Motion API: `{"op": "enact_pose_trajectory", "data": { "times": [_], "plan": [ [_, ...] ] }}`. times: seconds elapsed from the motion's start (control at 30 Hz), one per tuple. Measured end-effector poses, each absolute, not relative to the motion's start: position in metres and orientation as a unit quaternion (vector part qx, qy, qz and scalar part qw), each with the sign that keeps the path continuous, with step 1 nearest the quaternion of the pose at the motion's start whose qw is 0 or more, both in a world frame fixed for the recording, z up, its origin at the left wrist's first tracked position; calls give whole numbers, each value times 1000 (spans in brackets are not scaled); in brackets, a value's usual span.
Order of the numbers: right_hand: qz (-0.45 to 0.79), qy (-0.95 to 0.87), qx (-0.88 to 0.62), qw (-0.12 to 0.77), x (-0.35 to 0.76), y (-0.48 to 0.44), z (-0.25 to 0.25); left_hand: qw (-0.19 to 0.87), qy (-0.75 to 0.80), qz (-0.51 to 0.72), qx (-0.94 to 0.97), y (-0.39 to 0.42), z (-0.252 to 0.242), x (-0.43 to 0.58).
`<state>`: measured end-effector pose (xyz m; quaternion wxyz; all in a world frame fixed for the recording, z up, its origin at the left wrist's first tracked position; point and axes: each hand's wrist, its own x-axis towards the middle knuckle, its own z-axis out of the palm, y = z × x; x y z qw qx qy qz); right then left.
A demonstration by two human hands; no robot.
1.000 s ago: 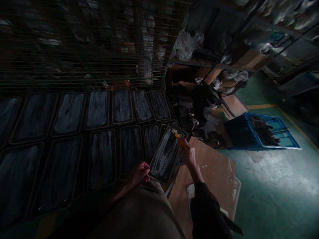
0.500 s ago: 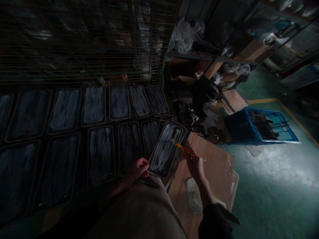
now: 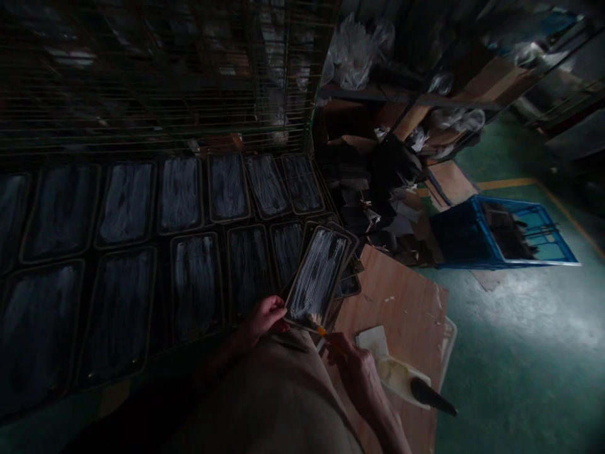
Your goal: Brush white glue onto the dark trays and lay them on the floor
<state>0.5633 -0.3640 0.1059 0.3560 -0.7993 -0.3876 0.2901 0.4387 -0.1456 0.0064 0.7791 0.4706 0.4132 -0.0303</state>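
My left hand (image 3: 263, 318) grips the near left corner of a dark rectangular tray (image 3: 319, 279) streaked with white coating and holds it tilted above the others. My right hand (image 3: 355, 372) is closed on a small brush (image 3: 319, 328) with an orange handle. The brush's bristles touch the tray's near edge. A white scoop-like container (image 3: 397, 373) with pale paste and a dark handle lies on the board just right of my right hand.
Several coated dark trays (image 3: 193, 284) lie in two rows on the left. A wire rack (image 3: 155, 75) stands behind them. A plywood board (image 3: 401, 302) lies on the green floor. A blue crate (image 3: 501, 233) and cluttered shelves (image 3: 406, 126) are at right.
My right hand has drawn the brush down the tray from its far end to its near edge. The left hand keeps holding the tray. The white container has come into view.
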Motion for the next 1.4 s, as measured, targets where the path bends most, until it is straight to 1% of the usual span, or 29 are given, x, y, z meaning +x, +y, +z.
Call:
{"op": "enact_pose_trajectory", "data": {
  "times": [0.1, 0.27, 0.43, 0.53, 0.6, 0.73, 0.8, 0.9, 1.0, 1.07, 1.27, 1.4],
  "plan": [
    [344, -366, -777, 379, 557, -357, 111, 778, 406, -19, 478, -146, 6, 438],
    [318, -308, -762, 472, 546, -340, 95, 775, 397, -20, 492, -146, 11, 438],
    [341, -251, -730, 536, 549, -340, 73, 764, 391, -24, 512, -145, 15, 440],
    [320, -224, -754, 528, 562, -351, 72, 754, 402, -28, 518, -145, 18, 440],
    [293, -230, -780, 503, 573, -359, 76, 749, 409, -29, 520, -145, 20, 440],
    [197, -258, -835, 444, 595, -365, 81, 773, 386, -36, 502, -144, 21, 440],
    [147, -251, -844, 450, 605, -359, 80, 783, 376, -46, 494, -143, 21, 440],
    [106, -246, -845, 462, 619, -340, 77, 782, 380, -53, 492, -142, 21, 442],
    [66, -272, -845, 456, 634, -316, 76, 787, 378, -57, 485, -142, 21, 445],
    [51, -298, -838, 454, 645, -301, 75, 793, 371, -58, 479, -142, 21, 446],
    [70, -357, -835, 414, 681, -271, 66, 808, 352, -50, 470, -141, 20, 446],
    [44, -317, -836, 445, 700, -265, 57, 814, 361, -23, 454, -141, 18, 446]
  ]
}}
